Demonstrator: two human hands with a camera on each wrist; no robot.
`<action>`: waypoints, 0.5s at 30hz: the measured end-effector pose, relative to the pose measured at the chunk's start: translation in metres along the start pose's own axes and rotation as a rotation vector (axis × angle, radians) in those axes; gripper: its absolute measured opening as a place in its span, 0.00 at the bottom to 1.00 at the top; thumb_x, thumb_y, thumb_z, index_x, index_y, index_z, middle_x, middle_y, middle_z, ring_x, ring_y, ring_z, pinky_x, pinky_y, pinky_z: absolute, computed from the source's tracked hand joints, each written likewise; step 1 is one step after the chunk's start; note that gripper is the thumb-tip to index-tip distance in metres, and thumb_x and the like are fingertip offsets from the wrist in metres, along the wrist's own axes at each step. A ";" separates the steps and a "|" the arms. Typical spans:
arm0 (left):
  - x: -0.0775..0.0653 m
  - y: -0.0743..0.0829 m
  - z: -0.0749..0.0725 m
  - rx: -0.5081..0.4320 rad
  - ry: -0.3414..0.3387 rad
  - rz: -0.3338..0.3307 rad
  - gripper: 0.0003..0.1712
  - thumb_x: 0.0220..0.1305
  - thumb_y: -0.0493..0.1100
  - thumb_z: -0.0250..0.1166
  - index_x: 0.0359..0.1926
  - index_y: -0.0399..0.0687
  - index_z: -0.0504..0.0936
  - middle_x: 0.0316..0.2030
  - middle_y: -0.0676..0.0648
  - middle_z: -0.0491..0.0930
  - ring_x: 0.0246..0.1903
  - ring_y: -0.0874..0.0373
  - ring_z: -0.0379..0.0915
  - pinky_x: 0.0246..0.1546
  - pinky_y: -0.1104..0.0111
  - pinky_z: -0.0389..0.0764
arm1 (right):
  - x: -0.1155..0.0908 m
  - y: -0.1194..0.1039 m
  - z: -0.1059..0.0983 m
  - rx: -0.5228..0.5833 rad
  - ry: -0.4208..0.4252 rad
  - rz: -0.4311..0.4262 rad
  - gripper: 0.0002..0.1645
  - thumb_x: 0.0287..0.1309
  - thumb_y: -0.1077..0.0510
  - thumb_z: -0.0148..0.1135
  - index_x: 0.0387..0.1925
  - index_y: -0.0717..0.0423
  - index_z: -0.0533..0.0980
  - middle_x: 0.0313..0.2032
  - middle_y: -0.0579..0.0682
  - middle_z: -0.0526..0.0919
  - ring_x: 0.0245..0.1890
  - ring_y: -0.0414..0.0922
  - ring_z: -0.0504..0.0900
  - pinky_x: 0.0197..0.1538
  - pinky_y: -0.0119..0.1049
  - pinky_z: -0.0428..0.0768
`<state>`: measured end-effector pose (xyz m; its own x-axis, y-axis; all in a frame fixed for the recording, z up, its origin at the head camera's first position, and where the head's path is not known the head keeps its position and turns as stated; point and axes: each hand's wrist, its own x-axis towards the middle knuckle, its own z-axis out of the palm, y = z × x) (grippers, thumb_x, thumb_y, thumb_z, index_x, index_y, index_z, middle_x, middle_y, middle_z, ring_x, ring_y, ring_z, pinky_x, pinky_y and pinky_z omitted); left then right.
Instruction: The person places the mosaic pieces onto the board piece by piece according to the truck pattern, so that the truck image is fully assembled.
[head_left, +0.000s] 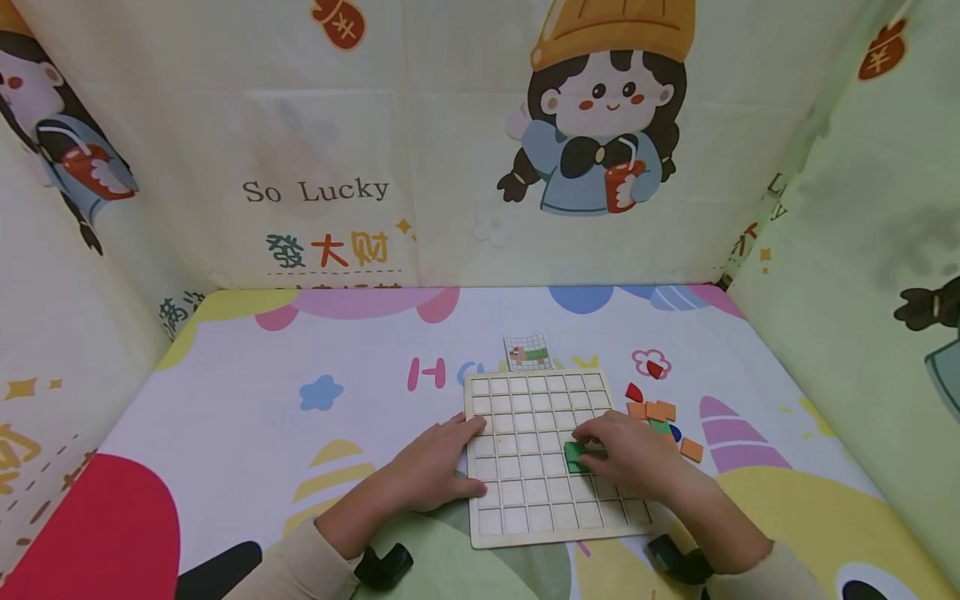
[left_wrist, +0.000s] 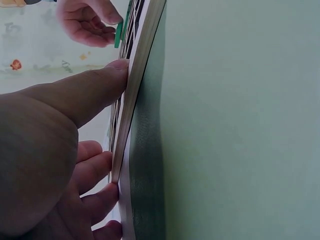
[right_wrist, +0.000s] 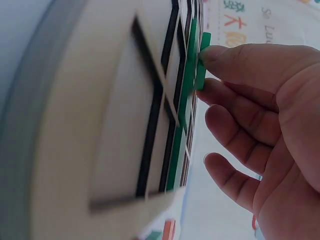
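A pale wooden grid board (head_left: 555, 537) lies in front of me on the patterned cloth. My left hand (head_left: 431, 467) rests at its left edge, with the thumb and fingertips touching the rim. Between thumb and fingertip, my right hand (head_left: 637, 454) pinches a thin green tile (right_wrist: 202, 62) over the right part of the board. Close beneath that tile, a second green tile (right_wrist: 176, 155) sits in the grid. In the left wrist view the pinched tile (left_wrist: 118, 34) stands by the board's surface, past my left thumb.
Right of the board lie several orange square tiles (head_left: 692, 450), a green tile (head_left: 659, 427), a dark blue piece (head_left: 676, 433) and red wedge pieces (head_left: 633, 392). A small picture card (head_left: 528, 353) lies at the board's far edge. Printed cloth walls (head_left: 450, 150) surround the table.
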<state>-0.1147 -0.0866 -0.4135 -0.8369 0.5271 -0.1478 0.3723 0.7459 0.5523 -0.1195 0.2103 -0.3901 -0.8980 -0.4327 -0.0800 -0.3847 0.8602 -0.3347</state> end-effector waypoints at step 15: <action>0.000 0.000 0.000 -0.008 -0.002 -0.007 0.47 0.58 0.54 0.73 0.73 0.44 0.64 0.70 0.41 0.65 0.72 0.43 0.55 0.67 0.48 0.63 | 0.007 -0.014 0.009 -0.002 0.018 -0.153 0.15 0.55 0.56 0.75 0.44 0.54 0.83 0.39 0.42 0.82 0.41 0.43 0.79 0.48 0.43 0.81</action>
<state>-0.1148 -0.0867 -0.4135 -0.8388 0.5224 -0.1534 0.3628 0.7463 0.5580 -0.1187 0.1929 -0.3941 -0.8327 -0.5537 -0.0110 -0.5176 0.7852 -0.3400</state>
